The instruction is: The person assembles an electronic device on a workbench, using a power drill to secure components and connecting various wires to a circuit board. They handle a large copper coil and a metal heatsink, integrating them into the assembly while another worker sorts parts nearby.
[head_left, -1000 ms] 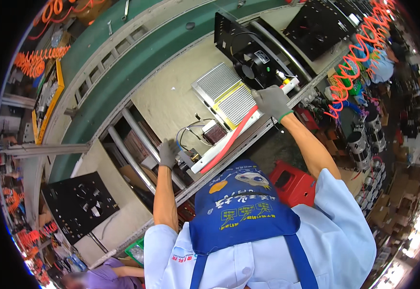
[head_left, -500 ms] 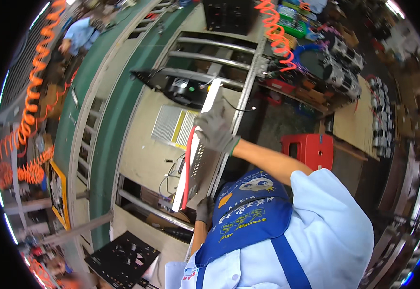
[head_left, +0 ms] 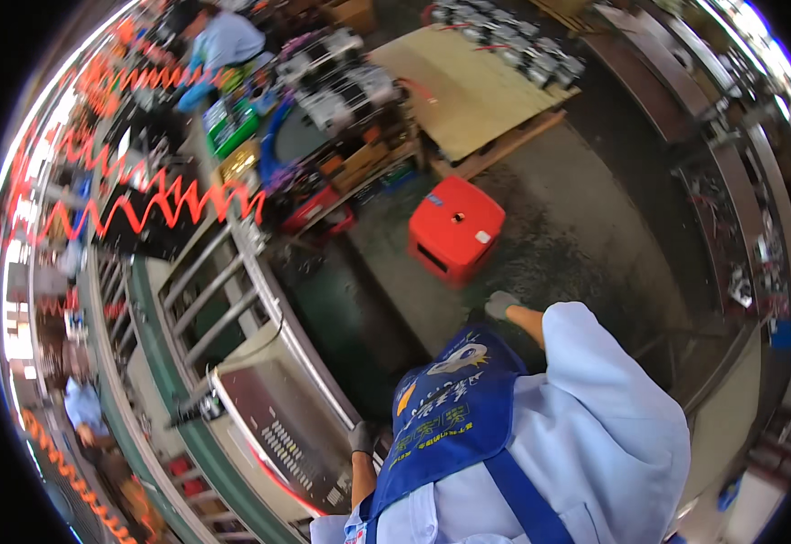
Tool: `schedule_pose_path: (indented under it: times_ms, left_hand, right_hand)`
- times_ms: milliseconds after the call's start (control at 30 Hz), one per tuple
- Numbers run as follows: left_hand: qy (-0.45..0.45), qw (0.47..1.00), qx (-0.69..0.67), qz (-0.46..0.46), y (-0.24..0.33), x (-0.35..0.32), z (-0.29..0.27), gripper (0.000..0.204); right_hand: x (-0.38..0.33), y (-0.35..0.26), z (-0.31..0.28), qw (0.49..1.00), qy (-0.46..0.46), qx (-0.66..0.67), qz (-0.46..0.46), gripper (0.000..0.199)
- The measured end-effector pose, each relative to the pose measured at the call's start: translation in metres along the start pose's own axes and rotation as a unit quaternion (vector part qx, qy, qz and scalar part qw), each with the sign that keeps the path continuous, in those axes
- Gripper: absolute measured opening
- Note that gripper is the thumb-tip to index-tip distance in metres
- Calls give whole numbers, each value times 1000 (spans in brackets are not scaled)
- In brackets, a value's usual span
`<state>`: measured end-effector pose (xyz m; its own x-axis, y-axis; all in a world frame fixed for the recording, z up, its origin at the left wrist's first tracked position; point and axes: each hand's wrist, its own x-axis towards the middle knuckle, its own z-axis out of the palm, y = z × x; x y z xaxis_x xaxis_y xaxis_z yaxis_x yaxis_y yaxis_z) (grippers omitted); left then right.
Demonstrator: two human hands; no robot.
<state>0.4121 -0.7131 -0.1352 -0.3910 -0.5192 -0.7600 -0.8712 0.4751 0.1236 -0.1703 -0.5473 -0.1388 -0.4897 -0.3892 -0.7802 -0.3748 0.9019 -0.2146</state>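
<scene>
A metal panel with rows of slots, a white edge and a red strip along its far side lies tilted over the conveyor bench at lower left. At its near right edge is my left hand in a grey glove, closed on the rim; part of the fingers is hidden. My right hand, also gloved in grey, is off the bench, reaching out to the right over the floor. It is small and blurred, so its fingers cannot be made out, and nothing shows in it. Nearest to it is a red plastic stool.
The bench's metal rail runs beside me, with open rollers beyond the panel. Orange coiled hoses hang at upper left. A wooden board and metal parts stand farther off. Another person works at the back.
My view has swung to the right. My right hand has let go of the panel's far end and moved away rightward. The panel has tipped lower, with my left hand still at its edge.
</scene>
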Motion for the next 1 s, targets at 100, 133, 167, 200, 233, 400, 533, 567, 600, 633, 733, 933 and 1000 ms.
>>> schedule_pose_path:
  times_ms: [100,133,167,200,233,400,533,567,600,633,733,933,1000]
  left_hand:
    - [-22,996,-34,75,29,30,-34,17]
    - [-27,976,-211,49,51,42,-42,17]
    - [-6,982,-170,85,66,71,-49,18]
    - [21,984,-134,117,84,97,-50,20]
    - [56,983,-107,139,103,114,-49,23]
    - [-11,927,112,357,218,213,-119,16]
    - [-78,930,11,359,369,278,-159,11]
    - [-151,954,-195,171,362,290,-194,9]
    - [-239,888,-392,-11,395,296,-188,8]
    - [-245,894,-375,19,418,309,-201,10]
    - [-267,891,-358,81,490,318,-211,11]
    - [-316,889,-312,111,555,335,-175,20]
    - [-222,900,24,375,562,355,-157,29]
  right_hand:
    - [-10,92,-58,1000,2,2,14,47]
    - [-15,120,-74,996,39,37,65,47]
    - [-24,154,-81,986,74,87,125,47]
    - [-32,189,-91,968,117,131,178,47]
    - [-39,205,-102,955,161,170,183,46]
    - [-93,213,-103,901,221,310,208,45]
    - [-133,258,12,881,212,342,250,48]
    - [-144,212,34,898,197,318,231,46]
    - [-152,223,86,843,218,390,301,46]
    - [-159,212,107,847,234,378,293,44]
    - [-170,238,183,823,58,437,359,38]
    - [-163,313,261,828,7,476,296,23]
    - [-135,355,211,599,-30,718,354,21]
